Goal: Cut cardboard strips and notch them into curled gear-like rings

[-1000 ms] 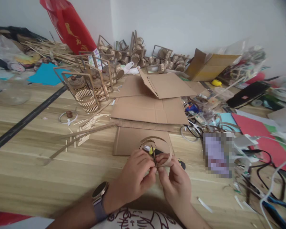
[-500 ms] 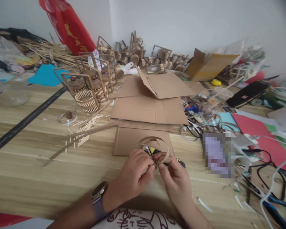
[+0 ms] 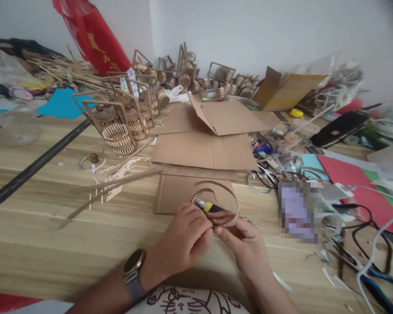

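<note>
A thin brown strip [image 3: 235, 195] curls in a loose loop above my hands, and a notched dark strip [image 3: 201, 192] curves beside it. My left hand [image 3: 186, 233] is closed, its thumb and finger pinching the notched strip near the loop's bottom. Thumb and fingers of my right hand [image 3: 249, 242] pinch the brown strip at that same spot, touching or nearly touching the left fingertips. How the strips meet there is hidden by my fingers. Just beyond my hands, a yellow-and-black utility knife [image 3: 212, 208] lies on a cardboard piece [image 3: 173, 192], partly covered.
Small lidded baskets with handles [image 3: 119, 135] stand at the left, near pale short sticks [image 3: 119, 181] and long brown strips [image 3: 101, 187]. Folded cardboard [image 3: 203, 150] lies ahead. Cables, papers and blue-handled pliers [image 3: 380, 288] crowd the right side. More small baskets [image 3: 222, 80] line the wall.
The loop has opened wider, its brown strip shifting right and springing away from the notched strip. My right hand has moved slightly right; more of the utility knife shows.
</note>
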A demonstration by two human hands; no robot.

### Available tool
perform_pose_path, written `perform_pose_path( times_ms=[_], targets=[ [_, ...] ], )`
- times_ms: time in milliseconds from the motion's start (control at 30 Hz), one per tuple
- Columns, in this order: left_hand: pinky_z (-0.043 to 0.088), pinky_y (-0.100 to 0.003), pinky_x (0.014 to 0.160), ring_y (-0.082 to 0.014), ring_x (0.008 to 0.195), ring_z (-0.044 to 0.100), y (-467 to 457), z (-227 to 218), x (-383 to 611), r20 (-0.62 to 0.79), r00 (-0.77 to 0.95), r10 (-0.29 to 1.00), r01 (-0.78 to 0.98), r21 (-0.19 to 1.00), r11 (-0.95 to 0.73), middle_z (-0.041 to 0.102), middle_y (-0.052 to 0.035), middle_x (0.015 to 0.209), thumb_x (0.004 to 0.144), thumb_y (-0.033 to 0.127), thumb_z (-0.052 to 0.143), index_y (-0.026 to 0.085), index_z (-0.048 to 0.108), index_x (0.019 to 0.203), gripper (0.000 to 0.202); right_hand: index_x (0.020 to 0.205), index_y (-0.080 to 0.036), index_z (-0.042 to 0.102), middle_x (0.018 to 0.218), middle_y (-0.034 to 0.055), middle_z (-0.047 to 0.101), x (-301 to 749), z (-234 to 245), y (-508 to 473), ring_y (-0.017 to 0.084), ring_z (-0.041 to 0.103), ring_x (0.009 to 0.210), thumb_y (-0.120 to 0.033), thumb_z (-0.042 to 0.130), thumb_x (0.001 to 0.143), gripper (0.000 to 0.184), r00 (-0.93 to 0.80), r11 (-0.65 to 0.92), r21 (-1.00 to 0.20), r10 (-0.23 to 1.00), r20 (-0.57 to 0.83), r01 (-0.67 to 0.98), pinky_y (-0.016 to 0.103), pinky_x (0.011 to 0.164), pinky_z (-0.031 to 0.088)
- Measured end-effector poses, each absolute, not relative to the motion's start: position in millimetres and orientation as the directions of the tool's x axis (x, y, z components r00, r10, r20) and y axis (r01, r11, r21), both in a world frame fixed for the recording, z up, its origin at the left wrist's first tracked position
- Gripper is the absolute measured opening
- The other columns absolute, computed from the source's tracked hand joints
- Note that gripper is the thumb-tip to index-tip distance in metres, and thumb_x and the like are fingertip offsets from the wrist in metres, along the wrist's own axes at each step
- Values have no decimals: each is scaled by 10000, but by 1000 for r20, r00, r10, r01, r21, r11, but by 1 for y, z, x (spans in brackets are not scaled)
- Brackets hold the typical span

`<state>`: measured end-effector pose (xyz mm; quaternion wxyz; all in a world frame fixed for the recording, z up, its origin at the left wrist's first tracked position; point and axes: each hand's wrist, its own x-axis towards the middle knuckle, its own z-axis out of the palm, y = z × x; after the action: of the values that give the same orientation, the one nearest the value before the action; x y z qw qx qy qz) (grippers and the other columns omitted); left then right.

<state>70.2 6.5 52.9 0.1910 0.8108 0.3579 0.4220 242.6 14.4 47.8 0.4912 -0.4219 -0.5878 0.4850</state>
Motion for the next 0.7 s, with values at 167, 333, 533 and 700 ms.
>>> perform_pose_path(
  times_ms=[167, 333, 533, 700],
  targets=[
    [415, -318, 774, -169, 780, 487, 6, 53, 70, 555, 387, 736, 414, 609, -677, 563, -18, 763, 952, 112, 405, 185, 492, 794, 196, 774, -237, 762, 878, 56, 786, 242, 47, 13, 222, 738, 822, -334, 725, 817, 112, -154, 198, -976, 971, 183, 89, 347, 760, 610],
    [423, -336, 795, -183, 816, 510, 5, 53, 72, 517, 358, 778, 452, 632, -629, 589, -32, 795, 994, 181, 375, 185, 508, 805, 231, 864, -250, 718, 871, 27, 778, 239, 46, 9, 203, 733, 821, -174, 632, 865, 115, -141, 514, -743, 850, 507, 427, 328, 756, 591],
    [436, -336, 745, -198, 802, 537, 7, 50, 74, 442, 351, 825, 473, 677, -564, 608, -44, 789, 1040, 390, 333, 184, 542, 807, 374, 981, -239, 636, 896, 28, 765, 238, 43, 7, 182, 720, 813, -123, 580, 890, 158, -249, 688, -392, 637, 730, 611, 378, 851, 502],
    [447, -335, 780, -197, 834, 552, 5, 52, 74, 406, 339, 849, 427, 737, -523, 621, -53, 836, 1016, 243, 381, 185, 544, 827, 257, 1009, -247, 626, 929, 34, 758, 240, 39, 6, 187, 714, 862, -124, 559, 909, 172, -262, 673, -377, 648, 715, 636, 395, 885, 454]
  ],
)
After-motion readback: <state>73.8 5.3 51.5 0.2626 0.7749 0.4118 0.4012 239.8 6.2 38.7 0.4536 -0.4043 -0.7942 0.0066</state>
